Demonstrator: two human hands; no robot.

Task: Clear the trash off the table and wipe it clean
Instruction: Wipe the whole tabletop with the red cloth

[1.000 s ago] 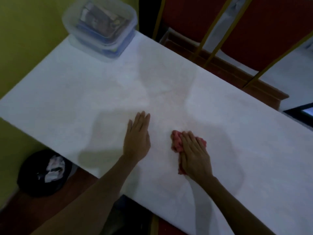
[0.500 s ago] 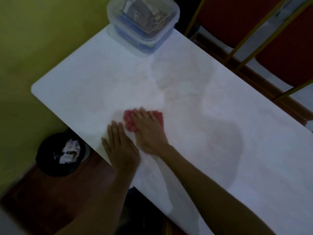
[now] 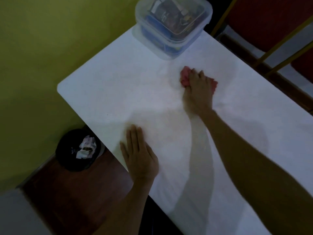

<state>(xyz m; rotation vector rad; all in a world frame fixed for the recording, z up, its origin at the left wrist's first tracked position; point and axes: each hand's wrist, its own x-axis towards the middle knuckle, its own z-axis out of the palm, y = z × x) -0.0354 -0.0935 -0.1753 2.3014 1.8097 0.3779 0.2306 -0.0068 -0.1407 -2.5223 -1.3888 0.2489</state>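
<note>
The white table (image 3: 118, 92) runs from the upper left corner to the lower right. My right hand (image 3: 198, 92) presses a crumpled pink cloth (image 3: 184, 77) onto the tabletop, just below the plastic container; most of the cloth is hidden under the hand. My left hand (image 3: 138, 156) lies flat on the table at its near edge, fingers together and straight, holding nothing. A black trash bin (image 3: 67, 158) stands on the floor left of the table, with crumpled white paper (image 3: 86, 148) inside.
A clear lidded plastic container (image 3: 172, 22) holding assorted items sits at the table's far end. A yellow-green wall (image 3: 50, 39) borders the left side. Red chairs with yellow frames (image 3: 271, 22) stand behind the table on the right. Brown floor (image 3: 76, 192) lies below.
My right hand has slid the pink cloth away from me toward the plastic container. My left hand has stayed flat near the table's front edge. The view has shifted left.
</note>
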